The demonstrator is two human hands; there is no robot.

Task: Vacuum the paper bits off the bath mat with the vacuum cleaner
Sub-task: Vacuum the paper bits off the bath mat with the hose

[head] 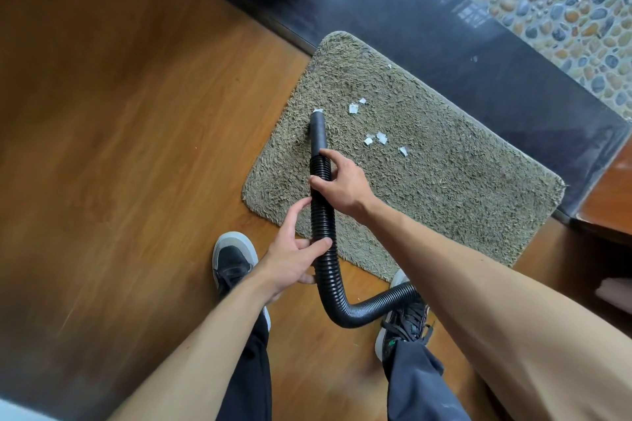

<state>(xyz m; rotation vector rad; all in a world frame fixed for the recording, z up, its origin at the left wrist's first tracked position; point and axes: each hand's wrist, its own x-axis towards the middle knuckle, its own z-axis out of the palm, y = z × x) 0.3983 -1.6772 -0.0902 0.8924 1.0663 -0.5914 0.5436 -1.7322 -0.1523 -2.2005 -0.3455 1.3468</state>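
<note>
Head cam view, looking straight down at our own arms and feet. The bath mat [444, 188] is a shaggy grey-beige one, lying skewed on the wooden floor [136, 147], with its far long edge right up against a dark stone sill [478, 55]. Past that sill there's a pebble floor [564, 10].

We've got the black ribbed vacuum hose [323, 225] in both hands. Our right hand [345, 184] is wrapped around the top of the ribbed part, just below the smooth nozzle [317, 130], with the thumb on the near side and the fingers curled over. Our left hand [294, 260] grips the hose lower down, above the mat's near long edge. Its thumb lies across the front, its fingers curl underneath, and the index finger is stretched up along the ribs. Below that hand the hose bends hard and runs off to the right, behind our right arm.

The nozzle points at the left half of the mat, and one white paper scrap [318, 110] sits right at its mouth. The rest of the paper bits [376, 138] are scattered around the middle of the mat, just right of the nozzle. A couple lie toward the far edge and one small one sits off to the right.

Our left shoe [232, 260] is on the wood near the mat's near-left corner. Our right shoe [403, 321] has its toe at the mat's near edge, partly behind the hose.
</note>
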